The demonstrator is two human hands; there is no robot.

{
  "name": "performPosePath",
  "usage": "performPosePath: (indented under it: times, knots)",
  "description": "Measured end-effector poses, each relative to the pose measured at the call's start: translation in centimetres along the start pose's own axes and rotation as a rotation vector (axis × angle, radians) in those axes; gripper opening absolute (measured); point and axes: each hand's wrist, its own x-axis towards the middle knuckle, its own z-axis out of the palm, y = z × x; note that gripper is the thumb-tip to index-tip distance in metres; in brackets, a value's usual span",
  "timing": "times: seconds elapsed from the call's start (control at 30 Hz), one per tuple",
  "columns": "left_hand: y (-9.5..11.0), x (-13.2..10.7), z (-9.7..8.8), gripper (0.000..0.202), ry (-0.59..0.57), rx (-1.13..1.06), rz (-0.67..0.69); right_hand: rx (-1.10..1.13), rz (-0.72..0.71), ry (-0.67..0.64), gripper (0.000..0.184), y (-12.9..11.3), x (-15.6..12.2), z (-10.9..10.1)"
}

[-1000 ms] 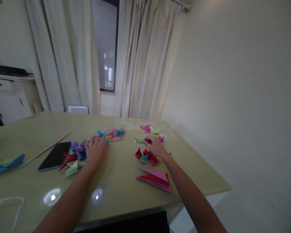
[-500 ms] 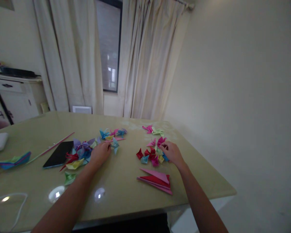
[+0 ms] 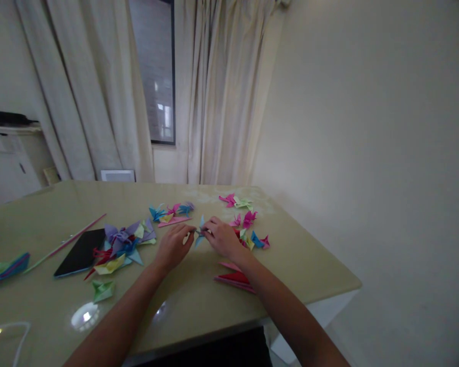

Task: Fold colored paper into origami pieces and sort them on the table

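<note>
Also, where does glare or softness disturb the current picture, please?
Head view: round glare on the tabletop, left of the left forearm; head view: light-blue folded paper between left hand and right hand looks soft, creases hard to read.

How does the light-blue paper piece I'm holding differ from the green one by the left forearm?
The light-blue piece is held between the left grip and right grip; the green piece lies on the table. The light-blue piece shows slim points; the green piece looks broader. Both are folded paper.
</note>
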Motion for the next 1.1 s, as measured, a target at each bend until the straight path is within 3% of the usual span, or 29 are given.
performPosePath:
  times: [0.1, 0.2, 0.3, 0.43, 0.53, 0.73, 0.97, 1.1]
  knots:
    - [0.1, 0.2, -1.0, 0.039, 0.001, 0.136, -0.065, 0.013, 0.019, 0.054, 0.012, 1.1, 0.4, -0.5]
    - [-0.9, 0.1, -2.8, 0.052, 0.090, 0.397, -0.282, -0.032, 0.123, 0.137, 0.012, 3.3, 0.6, -2.1]
    - [-3.0, -0.5, -4.8, 0.050, 0.146, 0.562, -0.510, -0.117, 0.268, 0.169, 0.010, 5.6, 1.9, -3.8]
    - [-6.1, -1.5, -6.6, 0.037, -0.142, 0.632, -0.695, -0.157, 0.346, 0.172, 0.011, 8.0, 4.6, -4.1]
    - [-6.9, -1.6, -7.0, 0.043, -0.250, 0.630, -0.683, -0.162, 0.374, 0.160, 0.011, 9.1, 5.4, -3.3]
    - [-5.2, -0.2, -5.8, 0.038, -0.157, 0.542, -0.564, -0.137, 0.304, 0.185, 0.010, 8.8, 4.0, -2.6]
    - [-3.2, 0.9, -3.8, 0.035, -0.003, 0.134, -0.365, 0.064, 0.029, 0.056, 0.011, 3.8, 4.0, -1.5]
    - [-2.9, 1.0, -3.2, 0.037, 0.145, -0.193, -0.384, 0.197, -0.088, -0.030, 0.017, 1.0, 4.5, 0.5]
